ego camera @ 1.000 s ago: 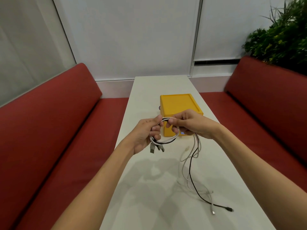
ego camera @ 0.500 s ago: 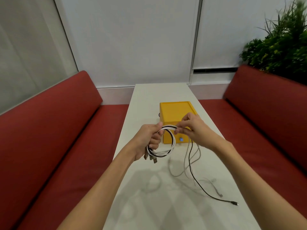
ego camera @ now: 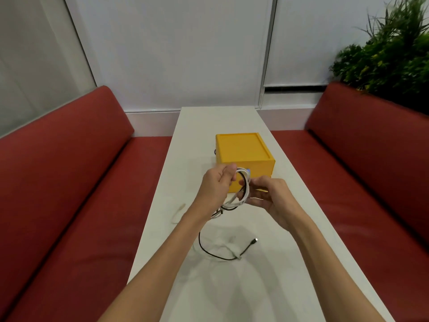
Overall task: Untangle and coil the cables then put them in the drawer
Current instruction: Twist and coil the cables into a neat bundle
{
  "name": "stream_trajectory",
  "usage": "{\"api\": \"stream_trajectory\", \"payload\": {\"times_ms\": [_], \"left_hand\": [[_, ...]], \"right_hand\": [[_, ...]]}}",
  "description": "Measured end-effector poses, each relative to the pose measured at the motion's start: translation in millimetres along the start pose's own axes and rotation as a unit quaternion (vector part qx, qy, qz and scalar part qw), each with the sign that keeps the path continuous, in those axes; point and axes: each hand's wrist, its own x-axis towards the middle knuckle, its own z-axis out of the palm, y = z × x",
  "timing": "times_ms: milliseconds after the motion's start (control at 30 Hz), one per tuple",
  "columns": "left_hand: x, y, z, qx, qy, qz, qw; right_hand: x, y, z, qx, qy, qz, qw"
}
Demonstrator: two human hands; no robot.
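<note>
Table (ego camera: 209, 126): long, narrow, white top, runs away from viewer to far wall.

On it, directly:
- Yellow box (ego camera: 241, 147), approx mid-table, slightly right of centre, square w/ raised rim on top face. Front partly hidden.
- Black cable (ego camera: 220, 258), near end of table: loose U-shaped loop lying flat, plug (ego camera: 255, 240) at its right tip, pointing twd box. Left part lifts off table.
- White cable end (ego camera: 235, 253), crosses black loop at bottom; faint, detail unclear.
- Pale strip (ego camera: 177, 213) at left edge, well apart from box; blurred, prob. white cable piece.
</note>
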Motion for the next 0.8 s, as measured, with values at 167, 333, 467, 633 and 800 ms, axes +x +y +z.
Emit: {"api": "stream_trajectory", "payload": {"times_ms": [167, 333, 467, 633, 800], "left_hand": [[1.3, -11.6, 11.5, 0.051, 0.002, -0.008, 0.999], [-7.7, -22.5, 14.6, 0.062, -0.023, -0.021, 0.998], [-17.3, -18.3, 11.6, 0.062, -0.046, -0.014, 0.997], [-32.0, -13.5, 9.4, -0.004, -0.045, -0.053, 0.998], [-38.5, -15.4, 9.3, -0.084, 0.009, -0.130, 0.988]], "right_hand": [[-6.6, 8.5, -0.3, -0.068, 0.009, -0.030, 0.997], [-7.5, 9.0, -1.1, -0.049, 0.009, -0.018, 0.999], [-8.3, 10.4, -2.3, -0.035, 0.024, -0.029, 0.999], [-9.0, 8.9, 1.2, -0.105, 0.019, -0.051, 0.993], [-4.6, 12.8, 2.6, -0.127, 0.031, -0.067, 0.989]]}}
